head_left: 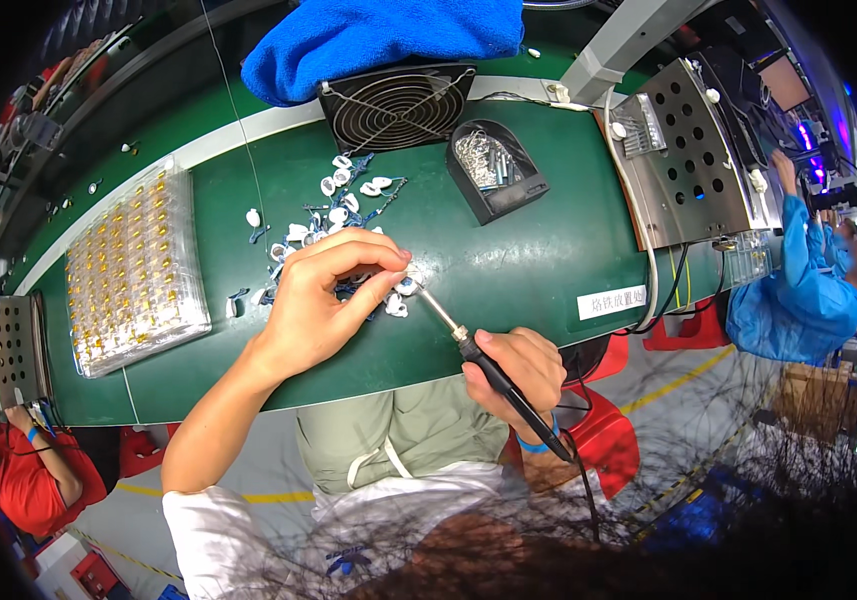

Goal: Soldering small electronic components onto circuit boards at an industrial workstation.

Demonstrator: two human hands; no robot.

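Note:
My right hand [520, 375] grips a soldering iron [496, 375] by its black handle. Its metal tip points up and left to the fingertips of my left hand [323, 295]. Thumb and forefinger of that hand are pinched together; what sits between them is too small to make out. Right below the pinch, close to the iron's tip, is a small white part [406, 287]. Around and behind my left hand lies a loose pile of small white plastic parts with dark blue wires [338, 205], partly hidden by the hand.
Clear plastic trays with rows of gold-coloured pieces [133, 265] are stacked at left on the green table [538, 250]. At the back stand a black fan [398, 108], a blue towel [378, 40] and a dark bin of metal pieces [493, 170]. A perforated metal box [688, 150] is at right. Co-workers sit both sides.

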